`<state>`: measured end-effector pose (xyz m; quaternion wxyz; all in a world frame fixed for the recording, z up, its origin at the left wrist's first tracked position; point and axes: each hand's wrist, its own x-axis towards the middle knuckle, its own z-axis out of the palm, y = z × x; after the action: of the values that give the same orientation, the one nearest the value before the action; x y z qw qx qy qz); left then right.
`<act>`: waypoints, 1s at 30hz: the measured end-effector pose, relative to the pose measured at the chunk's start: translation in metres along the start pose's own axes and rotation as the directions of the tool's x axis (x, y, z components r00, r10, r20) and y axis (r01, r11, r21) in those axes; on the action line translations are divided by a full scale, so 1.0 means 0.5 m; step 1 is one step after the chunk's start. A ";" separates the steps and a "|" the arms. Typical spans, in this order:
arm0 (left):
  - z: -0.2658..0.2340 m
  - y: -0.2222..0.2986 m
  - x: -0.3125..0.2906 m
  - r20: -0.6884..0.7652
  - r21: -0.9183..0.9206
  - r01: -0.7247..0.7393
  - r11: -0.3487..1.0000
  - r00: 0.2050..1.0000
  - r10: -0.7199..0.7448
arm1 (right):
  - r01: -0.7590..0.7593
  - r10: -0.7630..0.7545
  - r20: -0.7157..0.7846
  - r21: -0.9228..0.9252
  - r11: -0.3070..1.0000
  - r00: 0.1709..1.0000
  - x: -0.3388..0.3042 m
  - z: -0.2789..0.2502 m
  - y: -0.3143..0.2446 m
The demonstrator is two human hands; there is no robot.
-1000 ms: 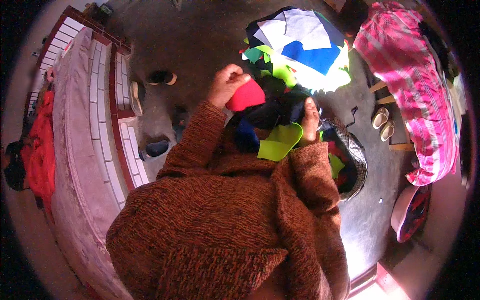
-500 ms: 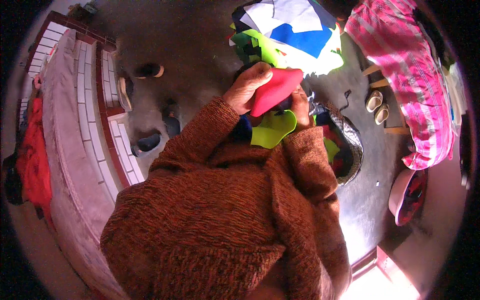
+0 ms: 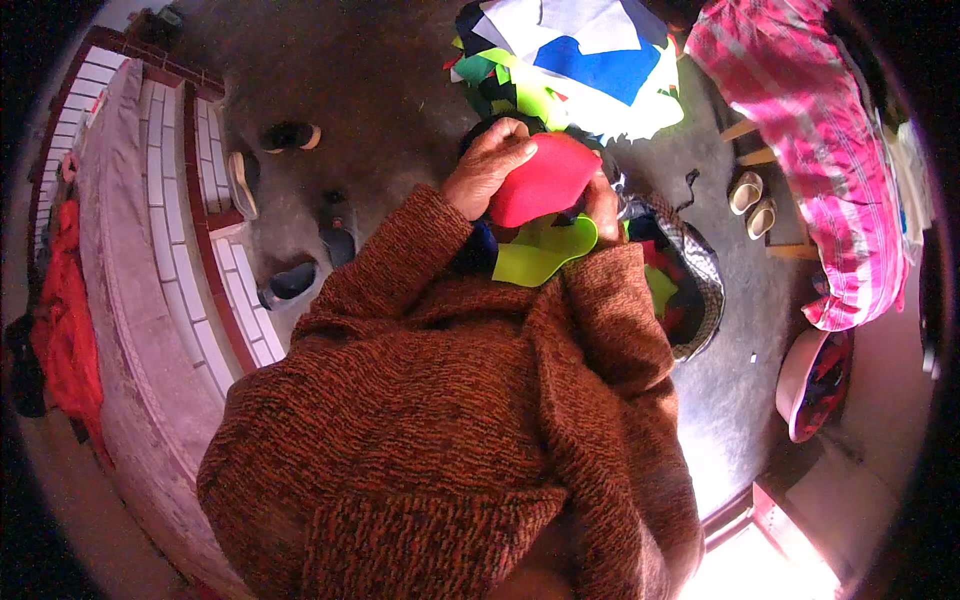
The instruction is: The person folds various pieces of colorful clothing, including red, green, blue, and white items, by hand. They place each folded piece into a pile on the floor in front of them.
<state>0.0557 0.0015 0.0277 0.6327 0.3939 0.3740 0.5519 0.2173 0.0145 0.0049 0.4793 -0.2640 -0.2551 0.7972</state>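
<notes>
A bright red piece of cloth is stretched between my two hands, its face turned up. My left hand pinches its upper left edge, thumb on top. At its right edge, my right hand is closed, with most of the fingers hidden behind the cloth. A lime-green cloth piece with a curved edge hangs just below the red one, near my right wrist. Beyond my hands rises a heap of cut cloth pieces in white, blue, lime and dark colours.
An open checked bag with coloured scraps stands right of my right forearm. Farther right are pale shoes, a pink plaid cloth over a wooden-legged seat and a pink basin. Dark shoes lie left, beside a white-tiled ledge.
The red cloth has been opened out flatter and its face turned more upward. Both hands still hold it. The lime piece has shifted slightly.
</notes>
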 end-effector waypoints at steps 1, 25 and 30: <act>-0.007 -0.004 0.002 -0.019 0.049 0.002 0.999 1.000 -0.001 | -0.030 0.033 -0.026 0.081 0.996 0.999 -0.002 0.009 -0.005; -0.029 -0.017 -0.006 0.393 -0.121 0.406 0.906 0.857 -0.332 | -0.056 0.062 0.124 -0.051 0.997 0.990 -0.025 -0.002 -0.016; -0.021 -0.006 -0.006 0.262 -0.106 0.357 0.928 0.910 -0.320 | -0.032 0.037 0.136 -0.042 0.999 0.990 -0.018 -0.003 -0.014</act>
<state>0.0471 -0.0006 0.0206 0.7876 0.3377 0.3144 0.4085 0.2265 0.0096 0.0099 0.4414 -0.2225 -0.2987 0.8163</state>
